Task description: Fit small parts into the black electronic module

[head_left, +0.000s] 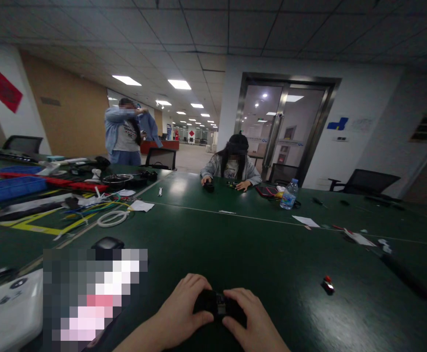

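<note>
Here, at a dark green tabletop [272, 264], you grip a small, dark black device [220, 305] between both bare hands, low in the view and near the table's close edge. Your left hand [186, 308] curls around the device's left end, fingers bent over the far side and thumb pressed along the near side. Your right hand [250, 315] clasps the right end the same way, leaving a narrow strip of the device showing between your fingertips; whether the device touches the tabletop, you cannot tell from this angle. To your right, well apart from your hands, lies a small metallic piece with a red top [328, 284]. To your left sit a rounded, glossy black object [108, 243] and, nearer the corner, a white, round-cornered case [13, 310]. Farther left, a coiled white cable [113, 219] lies near a long blue plastic tray [11, 189]. Across from you, a seated person in a dark cap [231, 164] rests both hands on the table, near a clear plastic bottle with a blue label [288, 195]. Behind, at left, a person in a light blue overshirt [125, 134] stands with an arm raised.
</note>
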The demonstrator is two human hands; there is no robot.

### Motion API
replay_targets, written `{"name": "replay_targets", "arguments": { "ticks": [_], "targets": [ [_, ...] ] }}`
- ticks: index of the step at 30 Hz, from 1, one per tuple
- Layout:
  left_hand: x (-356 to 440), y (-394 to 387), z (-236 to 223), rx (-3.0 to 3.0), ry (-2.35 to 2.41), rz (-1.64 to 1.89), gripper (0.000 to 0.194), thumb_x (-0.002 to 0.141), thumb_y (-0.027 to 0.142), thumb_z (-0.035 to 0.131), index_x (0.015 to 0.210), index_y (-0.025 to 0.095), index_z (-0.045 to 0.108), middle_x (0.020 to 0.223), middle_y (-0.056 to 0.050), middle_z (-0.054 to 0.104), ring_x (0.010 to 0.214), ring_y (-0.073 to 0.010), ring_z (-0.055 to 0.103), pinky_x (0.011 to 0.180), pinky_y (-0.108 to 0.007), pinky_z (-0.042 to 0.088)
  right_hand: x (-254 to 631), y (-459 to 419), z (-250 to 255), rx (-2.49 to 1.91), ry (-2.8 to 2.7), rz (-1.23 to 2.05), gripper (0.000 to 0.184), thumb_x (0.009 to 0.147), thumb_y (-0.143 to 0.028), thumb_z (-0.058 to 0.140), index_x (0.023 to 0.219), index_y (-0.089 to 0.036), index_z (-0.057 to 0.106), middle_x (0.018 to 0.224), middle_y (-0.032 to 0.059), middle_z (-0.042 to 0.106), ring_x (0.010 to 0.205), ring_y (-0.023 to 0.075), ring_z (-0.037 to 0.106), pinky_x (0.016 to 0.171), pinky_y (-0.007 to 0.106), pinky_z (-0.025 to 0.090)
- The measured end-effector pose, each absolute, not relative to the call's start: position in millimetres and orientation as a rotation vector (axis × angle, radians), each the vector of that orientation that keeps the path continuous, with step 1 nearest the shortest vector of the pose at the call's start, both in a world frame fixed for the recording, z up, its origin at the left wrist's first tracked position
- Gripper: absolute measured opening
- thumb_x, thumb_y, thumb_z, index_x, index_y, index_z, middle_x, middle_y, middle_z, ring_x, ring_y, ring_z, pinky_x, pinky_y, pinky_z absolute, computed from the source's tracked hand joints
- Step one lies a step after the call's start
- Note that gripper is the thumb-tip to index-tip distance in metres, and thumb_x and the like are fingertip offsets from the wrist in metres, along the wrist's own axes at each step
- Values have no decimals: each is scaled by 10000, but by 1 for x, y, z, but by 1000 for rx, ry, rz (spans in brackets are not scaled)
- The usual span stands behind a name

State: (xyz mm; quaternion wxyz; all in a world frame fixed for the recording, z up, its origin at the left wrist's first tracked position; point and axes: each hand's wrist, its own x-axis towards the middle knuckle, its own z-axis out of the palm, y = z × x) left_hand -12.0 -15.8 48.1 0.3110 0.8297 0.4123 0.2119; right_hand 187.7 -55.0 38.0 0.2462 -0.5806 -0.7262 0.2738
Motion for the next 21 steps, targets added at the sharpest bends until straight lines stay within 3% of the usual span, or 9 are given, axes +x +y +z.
{"name": "replay_targets", "arguments": {
  "ticks": [7,21],
  "targets": [
    [-13,-16,47,2196,1095,570,442,655,187,683,1067,232,530,1107,-28,551,1039,-230,459,910,-341,355,187,-54,34,-1580,-1968,744,393,719,-248,590,1110,-210,580,1145,66,590,1082,231,502,945,337,360],
    [-13,-15,46,2216,1100,537,299,701,187,626,986,246,560,1068,-9,573,1015,-226,476,880,-333,362,190,-54,31,-1511,-1910,744,360,714,-242,609,1070,-292,587,1132,26,577,1068,224,506,919,340,370]
  ]
}}
